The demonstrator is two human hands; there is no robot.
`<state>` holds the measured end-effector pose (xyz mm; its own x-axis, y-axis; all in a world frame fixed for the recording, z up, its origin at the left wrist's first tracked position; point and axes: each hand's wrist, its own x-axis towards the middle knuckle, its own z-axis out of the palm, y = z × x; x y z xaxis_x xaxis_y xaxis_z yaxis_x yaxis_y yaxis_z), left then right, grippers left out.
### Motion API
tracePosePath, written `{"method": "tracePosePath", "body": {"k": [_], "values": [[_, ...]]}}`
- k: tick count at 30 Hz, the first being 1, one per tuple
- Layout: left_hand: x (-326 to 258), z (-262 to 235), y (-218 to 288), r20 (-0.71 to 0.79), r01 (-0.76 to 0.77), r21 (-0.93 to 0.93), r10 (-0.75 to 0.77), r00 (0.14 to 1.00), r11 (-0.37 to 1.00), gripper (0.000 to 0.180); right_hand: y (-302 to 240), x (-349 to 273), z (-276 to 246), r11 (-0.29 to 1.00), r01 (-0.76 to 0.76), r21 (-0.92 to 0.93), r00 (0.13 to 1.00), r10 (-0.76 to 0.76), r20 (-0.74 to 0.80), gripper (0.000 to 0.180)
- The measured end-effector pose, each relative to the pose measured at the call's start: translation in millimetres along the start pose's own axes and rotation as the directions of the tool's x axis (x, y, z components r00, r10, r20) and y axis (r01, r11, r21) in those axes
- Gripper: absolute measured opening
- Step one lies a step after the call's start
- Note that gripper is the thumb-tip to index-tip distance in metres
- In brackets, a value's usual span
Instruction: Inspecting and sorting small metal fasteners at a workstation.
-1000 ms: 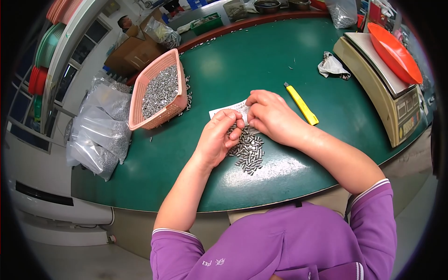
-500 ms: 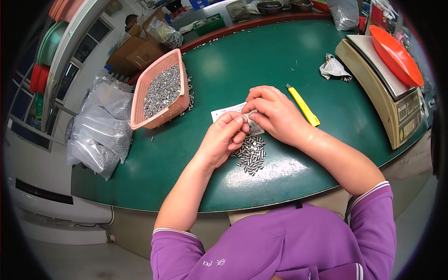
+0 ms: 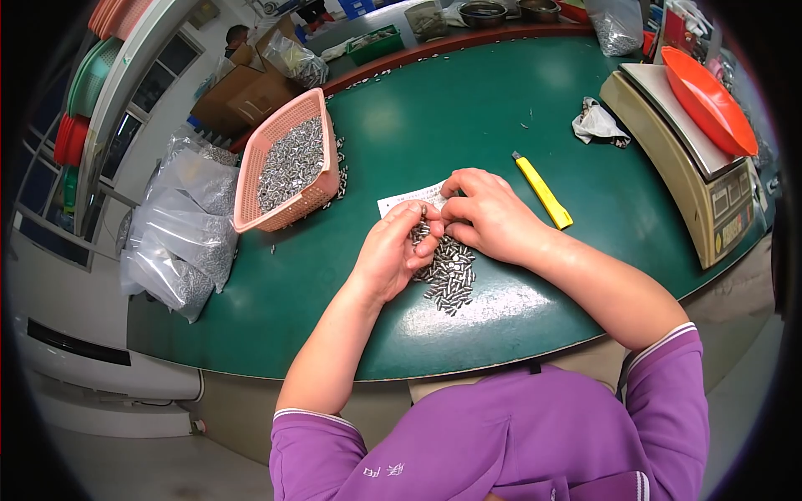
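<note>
A heap of small silvery metal pins (image 3: 452, 280) lies on the green table in front of me. Over its left edge is my left hand (image 3: 391, 255), fingers curled, with what looks like one metal pin (image 3: 423, 211) pinched between thumb and forefinger. My right hand (image 3: 494, 215) is bent over the heap's far right side, its fingertips drawn together close to the left fingers. Whatever those fingertips hold, if anything, is hidden. A white printed paper slip (image 3: 399, 200) sticks out from behind both hands.
A yellow utility knife (image 3: 543, 192) lies right of my right hand. Further right stand a scale (image 3: 689, 163) with a red tray (image 3: 708, 100) and a crumpled white cloth (image 3: 598, 123). On the left are a pink basket (image 3: 251, 188) of metal pins and filled plastic bags (image 3: 184, 225).
My hands have drawn slightly apart at the fingertips. The left thumb and forefinger have shifted left and up, and the pin now shows there. The right fingertips have dropped a little toward the heap.
</note>
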<state>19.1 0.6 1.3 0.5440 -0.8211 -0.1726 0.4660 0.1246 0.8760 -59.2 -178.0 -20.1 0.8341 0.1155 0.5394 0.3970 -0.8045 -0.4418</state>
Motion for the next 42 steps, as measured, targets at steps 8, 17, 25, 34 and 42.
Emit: {"method": "tracePosePath", "body": {"k": [8,17,25,34,42], "values": [[1,3,2,-0.054,-0.051,-0.032,0.049,0.997,0.998,0.021,2,5,-3,0.999,-0.011,0.035,0.998,0.013,-0.058,0.011],[-1,4,-1,0.016,0.057,0.058,-0.058,0.998,0.997,0.017,-9,9,-11,0.985,0.081,0.15,0.987,-0.058,-0.151,0.01],[-1,5,2,0.024,0.035,0.002,-0.035,0.999,0.999,0.014,-7,8,-11,0.984,-0.041,0.174,0.992,0.062,-0.114,0.017],[0,0,2,0.049,-0.003,-0.013,0.003,0.999,1.0,0.02,4,0,4,0.994,0.099,-0.044,0.991,-0.103,-0.081,0.016],[0,6,3,-0.036,-0.026,-0.026,0.025,0.999,0.999,0.02,3,2,1,0.995,0.072,-0.074,0.994,-0.077,-0.074,0.011]]}}
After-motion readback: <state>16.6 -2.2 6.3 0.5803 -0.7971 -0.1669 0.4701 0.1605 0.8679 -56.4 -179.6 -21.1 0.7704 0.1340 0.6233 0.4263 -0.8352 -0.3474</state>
